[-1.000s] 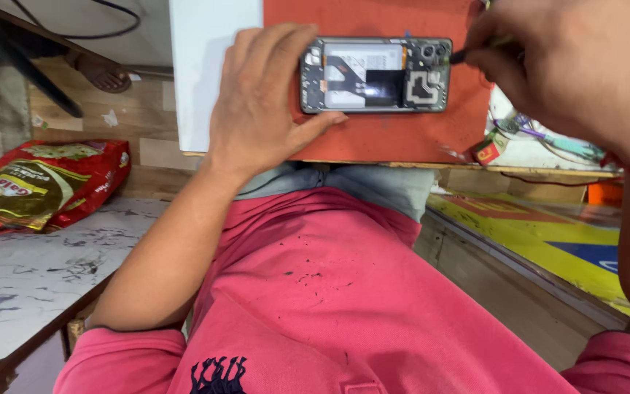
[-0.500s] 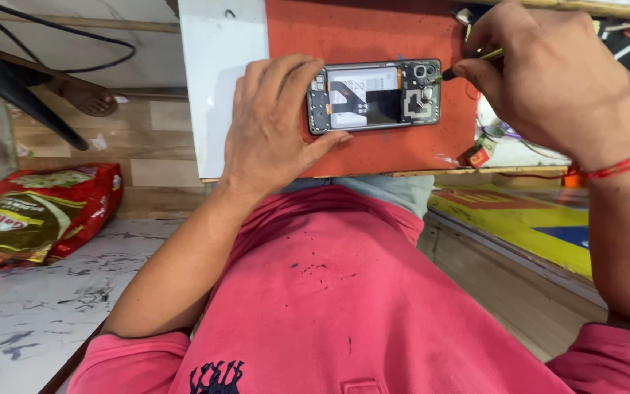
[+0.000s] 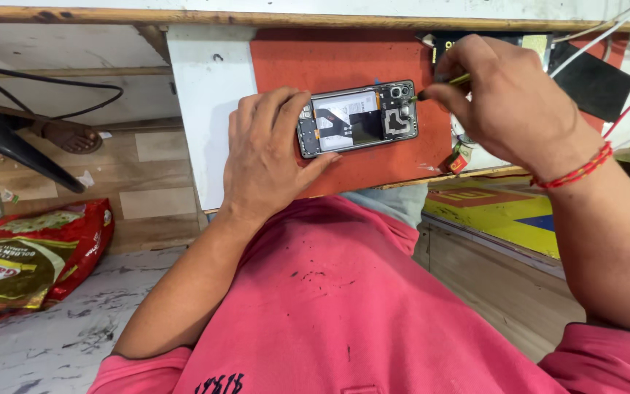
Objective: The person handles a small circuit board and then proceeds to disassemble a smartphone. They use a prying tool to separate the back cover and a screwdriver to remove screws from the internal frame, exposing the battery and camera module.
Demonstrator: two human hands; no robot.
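Fingers [image 3: 275, 120] of the left hand [image 3: 267, 164] curl over the nine-o'clock end of an opened phone [image 3: 359, 118], pinning it flat on the orange mat [image 3: 344, 58]. At three o'clock from the phone, the right hand [image 3: 508, 109] pinches a thin green-tipped tool [image 3: 442, 85], its point at the camera end. Farther out, a white board [image 3: 209, 124] lies at nine o'clock of the mat, and a red snack bag [image 3: 27, 255] sits on the floor at seven o'clock.

One head-worn camera looks steeply down and forward — over the person's pink shirt [image 3: 344, 306] onto the orange mat [image 3: 344, 62]. It sits close; both forearms fill the frame.
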